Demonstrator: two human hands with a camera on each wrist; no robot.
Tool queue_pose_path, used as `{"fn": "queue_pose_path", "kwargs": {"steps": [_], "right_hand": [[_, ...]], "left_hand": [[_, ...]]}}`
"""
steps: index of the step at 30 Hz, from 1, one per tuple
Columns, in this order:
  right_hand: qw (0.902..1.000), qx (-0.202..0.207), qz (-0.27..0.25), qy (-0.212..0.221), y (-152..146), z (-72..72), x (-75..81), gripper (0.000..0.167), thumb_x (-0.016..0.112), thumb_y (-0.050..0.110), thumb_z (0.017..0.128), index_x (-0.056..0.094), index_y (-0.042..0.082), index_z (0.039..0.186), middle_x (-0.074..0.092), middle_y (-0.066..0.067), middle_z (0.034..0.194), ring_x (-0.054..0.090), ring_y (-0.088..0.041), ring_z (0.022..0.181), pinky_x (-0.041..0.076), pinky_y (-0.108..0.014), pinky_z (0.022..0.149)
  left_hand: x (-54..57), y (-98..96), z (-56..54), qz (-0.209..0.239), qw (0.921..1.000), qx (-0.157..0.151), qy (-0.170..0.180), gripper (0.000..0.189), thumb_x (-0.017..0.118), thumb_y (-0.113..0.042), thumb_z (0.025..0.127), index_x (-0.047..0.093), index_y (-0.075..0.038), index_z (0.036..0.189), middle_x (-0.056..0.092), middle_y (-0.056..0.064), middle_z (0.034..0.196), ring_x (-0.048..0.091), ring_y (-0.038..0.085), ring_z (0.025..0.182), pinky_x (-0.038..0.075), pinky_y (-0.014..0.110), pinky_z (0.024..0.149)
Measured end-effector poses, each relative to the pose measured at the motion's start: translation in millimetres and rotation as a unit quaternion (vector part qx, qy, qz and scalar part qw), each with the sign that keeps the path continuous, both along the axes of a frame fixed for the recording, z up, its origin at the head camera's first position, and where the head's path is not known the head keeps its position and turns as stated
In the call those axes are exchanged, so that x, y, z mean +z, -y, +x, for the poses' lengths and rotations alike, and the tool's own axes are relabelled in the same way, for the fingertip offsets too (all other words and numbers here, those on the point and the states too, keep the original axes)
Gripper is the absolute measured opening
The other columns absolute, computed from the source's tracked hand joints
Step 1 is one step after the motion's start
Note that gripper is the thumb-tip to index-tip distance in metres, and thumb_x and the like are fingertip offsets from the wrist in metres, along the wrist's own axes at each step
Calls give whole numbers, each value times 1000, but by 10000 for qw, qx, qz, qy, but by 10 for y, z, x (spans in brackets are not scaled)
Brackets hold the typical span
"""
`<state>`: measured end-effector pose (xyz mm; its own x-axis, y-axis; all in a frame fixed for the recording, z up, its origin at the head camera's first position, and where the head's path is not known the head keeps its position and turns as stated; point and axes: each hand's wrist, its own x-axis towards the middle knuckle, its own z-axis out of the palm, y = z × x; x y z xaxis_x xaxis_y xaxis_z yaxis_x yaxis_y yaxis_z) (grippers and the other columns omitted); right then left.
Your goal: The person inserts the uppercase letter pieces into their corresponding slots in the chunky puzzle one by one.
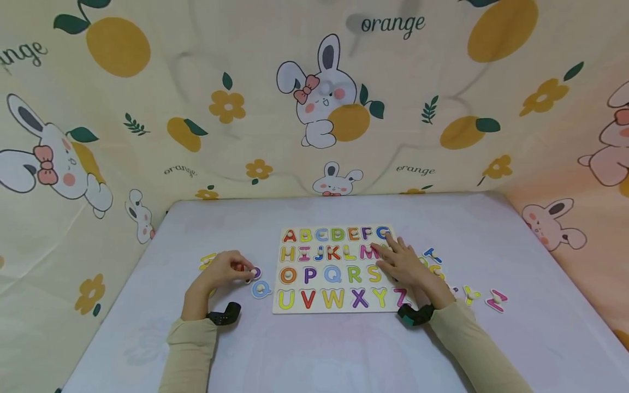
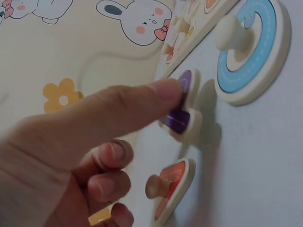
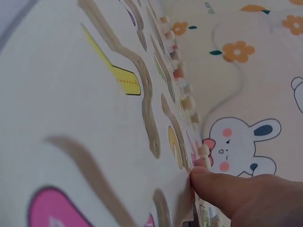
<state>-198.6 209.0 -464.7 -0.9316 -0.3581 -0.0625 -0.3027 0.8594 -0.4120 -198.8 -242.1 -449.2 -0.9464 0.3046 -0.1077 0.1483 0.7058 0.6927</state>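
My left hand (image 1: 216,275) pinches a purple letter piece (image 2: 179,120), which looks like a P, left of the wooden alphabet board (image 1: 319,313). A shadow falls on the table beside that piece. Close by lies a blue letter Q (image 1: 261,290) with a round knob. A red letter piece (image 2: 173,179), also knobbed, lies below the purple one in the left wrist view. My right hand (image 1: 405,265) rests over the board's right side, fingers extended near the M and G. Its thumb (image 3: 222,187) touches the board in the right wrist view. The hand hides several slots.
Knobbed letters fill the board's upper rows; the lower rows show mostly printed recesses. Right of the board lie a blue T (image 1: 432,255), a yellow Y (image 1: 470,295) and a pink letter (image 1: 496,301). A yellow letter (image 1: 207,261) lies behind my left hand. A patterned cloth backs the table.
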Motion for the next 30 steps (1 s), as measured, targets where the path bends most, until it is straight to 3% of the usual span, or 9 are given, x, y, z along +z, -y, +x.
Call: {"fn": "queue_pose_path", "kwargs": {"steps": [7,16,25,30], "right_hand": [[10000,-9,-47,-15,-9,14,24,51,50,30,99,41,14,146,17,-30,158,12,-61,141,13,-74,111],[9999,-34,-31,92,-34,1,-24,52,50,32,99,40,15,147,15,-29,159,9,-60,142,11,-74,112],[10000,12,45,37,-21,-17,-42,52,49,34,99,40,16,147,16,-28,159,10,-59,143,11,-73,112],[10000,-2,-11,84,-19,-14,-47,52,49,33,99,39,16,148,15,-28,159,9,-59,143,10,-73,113]], "left_hand": [[73,-91,1,255,9995,94,-189,18,81,-19,76,76,-8,89,50,-1,71,43,9,66,34,18,58],[11,-282,-13,623,9968,-21,-491,17,81,-19,76,76,-8,88,50,4,72,41,7,68,32,19,60],[-48,-534,3,858,9959,-85,-267,16,81,-20,77,76,-9,88,48,1,73,41,9,71,32,20,63],[-56,-676,6,836,9958,-151,-351,16,81,-20,77,76,-9,87,44,-3,71,41,8,69,31,19,63]]}}
